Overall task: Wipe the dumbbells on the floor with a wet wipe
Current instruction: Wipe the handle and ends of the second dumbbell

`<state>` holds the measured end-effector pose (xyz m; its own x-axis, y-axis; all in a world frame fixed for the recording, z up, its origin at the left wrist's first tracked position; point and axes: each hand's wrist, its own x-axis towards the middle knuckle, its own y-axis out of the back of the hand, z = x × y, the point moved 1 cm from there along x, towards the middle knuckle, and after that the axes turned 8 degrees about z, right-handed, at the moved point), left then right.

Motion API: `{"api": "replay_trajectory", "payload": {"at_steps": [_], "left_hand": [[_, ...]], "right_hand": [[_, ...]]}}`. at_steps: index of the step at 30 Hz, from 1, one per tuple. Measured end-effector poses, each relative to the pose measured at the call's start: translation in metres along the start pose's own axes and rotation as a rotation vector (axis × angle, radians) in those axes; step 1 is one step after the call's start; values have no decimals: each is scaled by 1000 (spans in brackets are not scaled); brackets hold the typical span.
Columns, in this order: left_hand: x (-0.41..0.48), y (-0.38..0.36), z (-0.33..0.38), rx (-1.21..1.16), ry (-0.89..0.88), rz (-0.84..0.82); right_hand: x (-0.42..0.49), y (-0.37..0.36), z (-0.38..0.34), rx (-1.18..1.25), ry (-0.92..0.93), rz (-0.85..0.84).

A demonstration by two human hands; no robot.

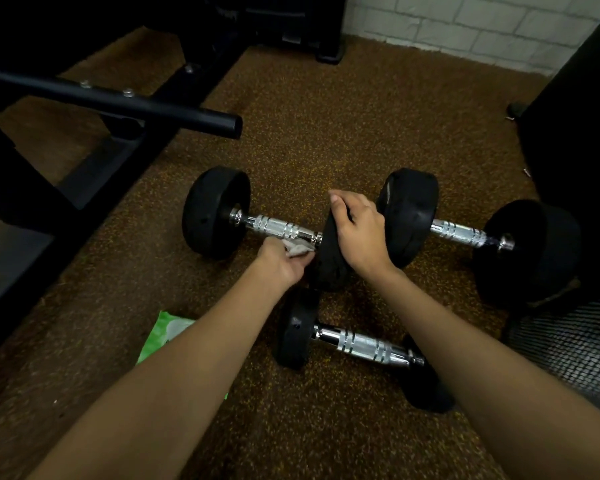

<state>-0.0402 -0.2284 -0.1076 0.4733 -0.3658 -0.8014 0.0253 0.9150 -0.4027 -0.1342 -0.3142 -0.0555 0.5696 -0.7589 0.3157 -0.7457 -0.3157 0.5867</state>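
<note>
If our right hand [357, 230], curled over one head of the dumbbell [274, 226], slips, it may roll onto our left hand [283, 259] clutching the wet wipe [298, 250] at the handle.

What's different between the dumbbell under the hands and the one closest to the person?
The left dumbbell is handled: the right hand grips its weight, the left hand holds a wipe against it; the near dumbbell lies untouched. The left dumbbell lies farther off; the near dumbbell is partly behind a forearm. Both have black weights, chrome handles.
</note>
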Motion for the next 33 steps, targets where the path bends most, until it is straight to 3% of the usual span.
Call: {"api": "replay_trajectory", "payload": {"at_steps": [7, 12, 22, 29, 33], "left_hand": [[-4, -10, -8, -193, 34, 58], [-6, -7, -8, -265, 38, 12], [-21, 14, -5, 177, 0, -122], [-19, 2, -6, 199, -110, 51], [-38, 3, 0, 271, -66, -9]], "right_hand": [[1, -1, 1, 0, -19, 7], [4, -2, 4, 3, -14, 18], [-1, -2, 2, 14, -1, 46], [-5, -1, 0, -14, 29, 37], [-4, -1, -1, -21, 31, 41]]}}
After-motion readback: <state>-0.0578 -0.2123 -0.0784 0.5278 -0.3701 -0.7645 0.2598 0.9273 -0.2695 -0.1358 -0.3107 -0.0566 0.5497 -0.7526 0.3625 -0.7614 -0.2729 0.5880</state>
